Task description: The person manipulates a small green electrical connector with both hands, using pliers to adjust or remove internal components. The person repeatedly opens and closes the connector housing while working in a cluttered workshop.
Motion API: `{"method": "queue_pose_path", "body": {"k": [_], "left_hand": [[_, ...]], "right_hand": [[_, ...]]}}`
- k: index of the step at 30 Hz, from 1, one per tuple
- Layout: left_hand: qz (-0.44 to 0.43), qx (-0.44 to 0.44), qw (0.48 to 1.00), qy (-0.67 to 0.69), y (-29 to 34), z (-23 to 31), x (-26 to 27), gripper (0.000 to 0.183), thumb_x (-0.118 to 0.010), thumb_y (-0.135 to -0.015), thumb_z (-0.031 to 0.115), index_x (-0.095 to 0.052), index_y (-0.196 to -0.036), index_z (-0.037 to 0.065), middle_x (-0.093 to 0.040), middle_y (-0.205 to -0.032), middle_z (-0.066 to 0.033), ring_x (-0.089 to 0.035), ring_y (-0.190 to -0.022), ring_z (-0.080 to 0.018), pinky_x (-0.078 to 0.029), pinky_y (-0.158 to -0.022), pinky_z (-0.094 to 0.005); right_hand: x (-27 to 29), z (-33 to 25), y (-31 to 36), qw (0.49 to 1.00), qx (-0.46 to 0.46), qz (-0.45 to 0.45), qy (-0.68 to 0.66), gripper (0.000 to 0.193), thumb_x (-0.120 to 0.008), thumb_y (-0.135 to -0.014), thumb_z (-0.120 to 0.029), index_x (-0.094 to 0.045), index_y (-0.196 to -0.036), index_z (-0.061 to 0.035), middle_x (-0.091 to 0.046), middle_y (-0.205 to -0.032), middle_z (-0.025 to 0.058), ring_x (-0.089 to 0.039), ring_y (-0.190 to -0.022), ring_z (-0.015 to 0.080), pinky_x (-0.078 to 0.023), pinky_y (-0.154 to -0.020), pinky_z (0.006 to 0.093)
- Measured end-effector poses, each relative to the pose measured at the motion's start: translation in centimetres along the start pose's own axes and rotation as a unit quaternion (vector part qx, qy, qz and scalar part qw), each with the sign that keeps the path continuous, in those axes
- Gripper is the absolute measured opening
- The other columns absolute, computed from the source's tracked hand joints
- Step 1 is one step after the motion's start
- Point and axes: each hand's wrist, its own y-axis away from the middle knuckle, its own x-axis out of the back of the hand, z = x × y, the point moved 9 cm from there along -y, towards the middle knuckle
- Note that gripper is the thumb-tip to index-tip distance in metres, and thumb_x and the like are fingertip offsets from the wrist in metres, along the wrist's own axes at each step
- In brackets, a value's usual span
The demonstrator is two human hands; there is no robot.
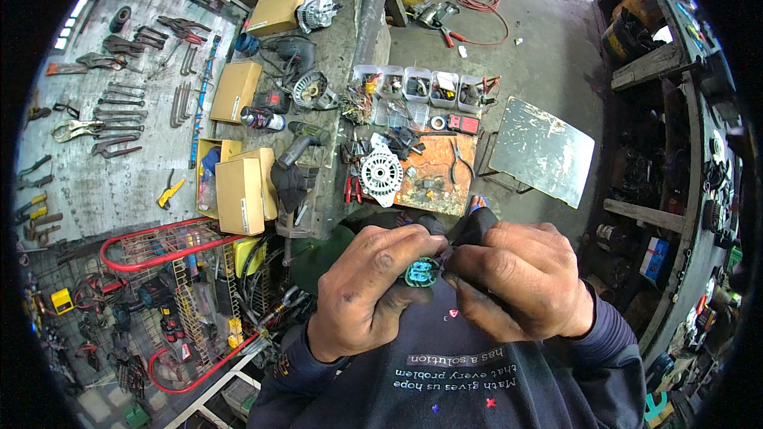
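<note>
In front of my chest, my left hand (pixel 367 287) pinches a small round connector (pixel 420 272) between thumb and fingers. Its face is teal with darker slots and a green rim. My right hand (pixel 524 282) is closed beside it, fingertips pressed together close to the connector's edge. Something thin and dark seems to sit at those fingertips, too small to make out. Beyond my hands, a silver alternator housing (pixel 381 175) lies at the left of a worn orange board (pixel 429 199). Pliers (pixel 456 163) with dark handles rest on that board.
Clear plastic bins (pixel 416 84) of small parts line the board's far side. A workbench at left carries cardboard boxes (pixel 241 197), a drill (pixel 300 147) and alternator parts. Tools hang on a grey panel (pixel 119 159). A scuffed metal stool (pixel 544 151) and dark shelving (pixel 648 218) stand right.
</note>
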Motion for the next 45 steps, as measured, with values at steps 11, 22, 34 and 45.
{"method": "queue_pose_path", "body": {"k": [11,22,34,45], "left_hand": [[-0.038,0.132,0.975,0.174,0.9,-2.6,-0.6,0.045,-0.076,-0.094,0.036,-0.064,-0.117,0.000,-0.070,-0.097,-0.0112,-0.072,-0.084,-0.0190,-0.056,-0.075,-0.0317],[-0.004,0.193,0.908,0.372,1.7,-6.6,-1.6,0.044,-0.080,-0.092,0.031,-0.052,-0.108,0.001,-0.066,-0.099,-0.0048,-0.065,-0.094,-0.0093,-0.052,-0.082,-0.0250],[-0.166,0.179,0.893,0.379,0.3,-7.2,-3.7,0.028,-0.080,-0.093,0.015,-0.055,-0.100,0.004,-0.065,-0.099,-0.0058,-0.062,-0.092,-0.0117,-0.050,-0.084,-0.0277],[-0.106,0.230,0.861,0.440,-0.1,-9.6,-3.4,0.046,-0.082,-0.090,0.035,-0.054,-0.110,0.005,-0.061,-0.103,-0.0016,-0.059,-0.096,-0.0092,-0.047,-0.086,-0.0239]], "right_hand": [[-1.2,1.7,-3.1,0.960,-0.038,-0.257,-0.100,0.015,-0.069,-0.082,-0.010,-0.067,-0.094,-0.0012,-0.061,-0.075,0.0139,-0.064,-0.069,0.0375,-0.051,-0.061,0.0453],[-3.4,4.3,-3.8,0.937,-0.096,-0.284,-0.180,0.008,-0.070,-0.081,-0.001,-0.067,-0.088,0.0002,-0.064,-0.071,0.0163,-0.065,-0.067,0.0353,-0.048,-0.060,0.0421],[-5.4,8.6,-0.3,0.862,-0.282,-0.286,-0.309,0.020,-0.069,-0.081,-0.014,-0.074,-0.093,0.0018,-0.070,-0.078,0.0194,-0.067,-0.074,0.0257,-0.052,-0.072,0.0412],[-1.5,5.0,-2.5,0.967,-0.056,-0.210,-0.132,0.034,-0.068,-0.082,-0.010,-0.059,-0.112,0.0020,-0.066,-0.092,0.0227,-0.067,-0.085,0.0459,-0.053,-0.069,0.0535]]}}
